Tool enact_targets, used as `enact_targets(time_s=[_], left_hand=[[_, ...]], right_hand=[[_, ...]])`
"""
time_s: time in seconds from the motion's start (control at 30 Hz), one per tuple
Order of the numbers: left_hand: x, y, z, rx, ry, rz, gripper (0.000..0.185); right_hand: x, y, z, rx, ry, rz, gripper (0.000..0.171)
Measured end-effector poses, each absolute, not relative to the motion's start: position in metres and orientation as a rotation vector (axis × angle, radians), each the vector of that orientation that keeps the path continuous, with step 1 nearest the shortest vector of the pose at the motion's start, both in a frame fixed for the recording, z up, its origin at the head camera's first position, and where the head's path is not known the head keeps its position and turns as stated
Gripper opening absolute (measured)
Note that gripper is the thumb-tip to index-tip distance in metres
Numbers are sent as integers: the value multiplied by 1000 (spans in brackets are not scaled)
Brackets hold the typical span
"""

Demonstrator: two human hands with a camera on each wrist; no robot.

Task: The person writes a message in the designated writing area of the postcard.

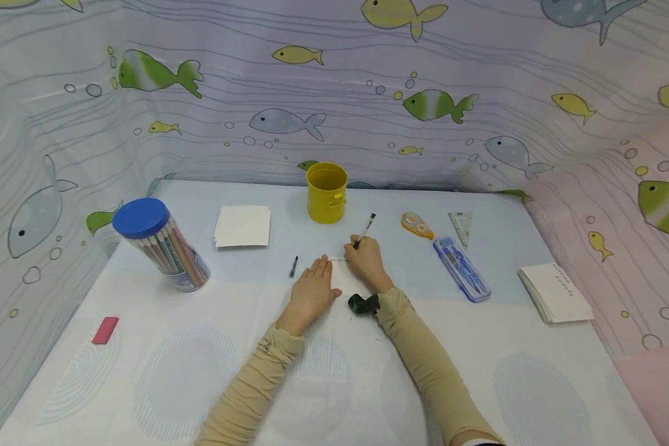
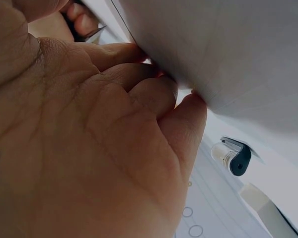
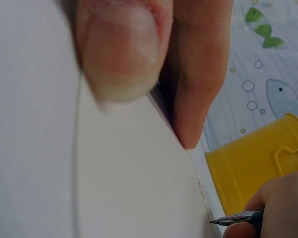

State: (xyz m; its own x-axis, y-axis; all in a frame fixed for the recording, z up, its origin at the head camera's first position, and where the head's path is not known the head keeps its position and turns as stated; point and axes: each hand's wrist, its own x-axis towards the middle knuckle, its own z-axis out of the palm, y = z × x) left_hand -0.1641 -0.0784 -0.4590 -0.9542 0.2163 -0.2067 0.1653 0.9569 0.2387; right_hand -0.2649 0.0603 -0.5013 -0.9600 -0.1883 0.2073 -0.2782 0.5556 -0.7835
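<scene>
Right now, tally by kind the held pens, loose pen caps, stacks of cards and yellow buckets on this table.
Held pen: 1, in the right hand
Loose pen cap: 1
Card stacks: 2
Yellow bucket: 1
Total: 5

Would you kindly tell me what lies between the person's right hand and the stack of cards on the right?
The head view shows a blue-and-clear case lying between the right hand and that stack of cards.
</scene>
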Motion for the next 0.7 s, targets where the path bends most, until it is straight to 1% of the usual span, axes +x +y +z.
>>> enact_targets(time_s=[0.43, 0.7], left_hand=[[-166, -79, -462, 299, 2883, 322, 73], [-166, -81, -463, 292, 2873, 321, 73]], right_hand=[[-267, 62, -501, 410, -2697, 1387, 39], [-266, 62, -504, 343, -2615, 1480, 41]])
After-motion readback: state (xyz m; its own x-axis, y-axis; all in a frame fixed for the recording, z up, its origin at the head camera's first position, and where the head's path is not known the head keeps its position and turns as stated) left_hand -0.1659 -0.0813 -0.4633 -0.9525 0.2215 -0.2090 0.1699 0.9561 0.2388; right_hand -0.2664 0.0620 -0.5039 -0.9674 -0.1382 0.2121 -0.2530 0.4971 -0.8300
